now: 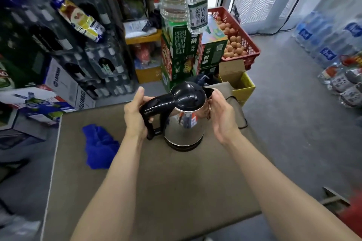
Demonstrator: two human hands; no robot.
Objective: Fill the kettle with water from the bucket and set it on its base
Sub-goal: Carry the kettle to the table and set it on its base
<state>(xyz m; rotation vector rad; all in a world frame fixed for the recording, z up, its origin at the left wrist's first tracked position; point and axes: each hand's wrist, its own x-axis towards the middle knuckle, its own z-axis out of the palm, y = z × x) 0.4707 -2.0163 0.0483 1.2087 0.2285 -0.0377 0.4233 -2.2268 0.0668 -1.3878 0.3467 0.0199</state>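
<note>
Two bare hands steady a steel kettle on a brown table.

Nearest, both forearms reach forward over the table (156, 191). The left hand (135, 117) is wrapped around the kettle's black handle (151, 111), thumb raised above it. The right hand (222, 115) is open, its palm and fingers laid against the kettle's far-right side beside the spout. The kettle (184, 123) stands upright with its black lid (188, 95) closed, resting on a dark round base (184, 147) near the table's middle. A crumpled blue cloth (100, 146) lies to its left, apart from it. Beyond the table stand green cartons (182, 53), a red crate of eggs (242, 43) and hanging clear bottles (196, 10).
</note>
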